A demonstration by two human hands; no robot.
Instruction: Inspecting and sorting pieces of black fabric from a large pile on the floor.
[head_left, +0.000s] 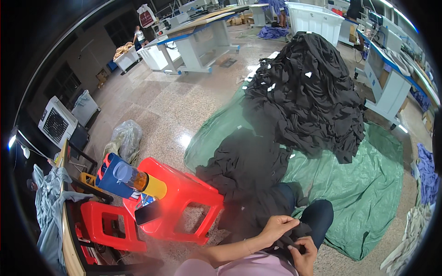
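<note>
A piece of black cloth (pixel 289 240) lies across my lap, between my hands and over my dark-trousered legs. My left hand (pixel 277 228) is closed in a pinch just above the cloth; what its fingertips hold is too small to make out. Lower and to the right, my right hand (pixel 304 254) pinches the edge of the black cloth between thumb and fingers. More black cloth (pixel 251 158) spreads out in front of my knees. Beyond it rises a large heap of black garments (pixel 313 87) with small white tags, resting on a green tarp (pixel 363 184).
To my left stands a red plastic stool (pixel 195 191) carrying a bottle of amber liquid (pixel 133 177), a blue box (pixel 117 177) and a dark phone (pixel 148 213). Another red stool (pixel 110 225) sits beside it. Worktables (pixel 198 39), a white bin (pixel 313 20) and purple cloth (pixel 427 172) are farther off.
</note>
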